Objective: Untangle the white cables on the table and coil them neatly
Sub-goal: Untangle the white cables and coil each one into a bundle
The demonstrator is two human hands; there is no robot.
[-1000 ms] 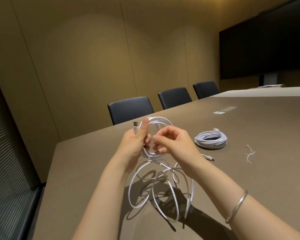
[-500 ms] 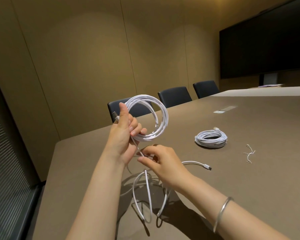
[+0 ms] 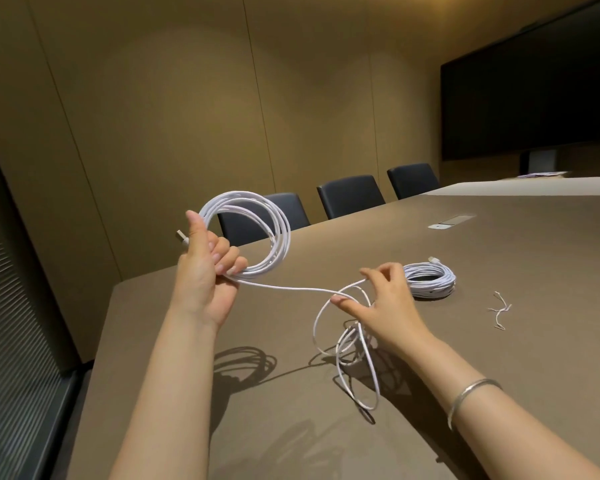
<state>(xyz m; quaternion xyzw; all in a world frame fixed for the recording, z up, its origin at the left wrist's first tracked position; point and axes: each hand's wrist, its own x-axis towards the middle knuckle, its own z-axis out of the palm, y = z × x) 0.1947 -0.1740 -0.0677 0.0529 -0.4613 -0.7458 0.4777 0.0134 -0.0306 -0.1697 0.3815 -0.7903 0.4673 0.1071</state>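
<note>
One white cable already lies finished as a flat coil (image 3: pixel 429 280) on the table (image 3: pixel 534 341), toward its far middle, with a plug sticking up at its top. The second cable is roughly half wound, by my judgement: the left hand (image 3: pixel 205 268) holds a raised hoop of several turns (image 3: pixel 257 237) above the table's near left corner, fingers curled through the hoop and thumb up, a USB plug (image 3: pixel 182 236) poking out behind the thumb. From the hoop a single strand (image 3: pixel 291 288) runs across to the right hand (image 3: pixel 385 306), which pinches it between thumb and fingertips, the other fingers loosely spread. Below that hand the remaining slack (image 3: pixel 357 355) hangs in loose loops onto the table; whether those loops are knotted or merely overlapping is hard to tell. Left to do: draw that slack up into the hoop and set it down. A small white twist tie (image 3: pixel 499 310) lies beyond the finished coil toward the right edge. Three dark chairs (image 3: pixel 350 195) stand along the far edge; nothing blocks the hands.
</note>
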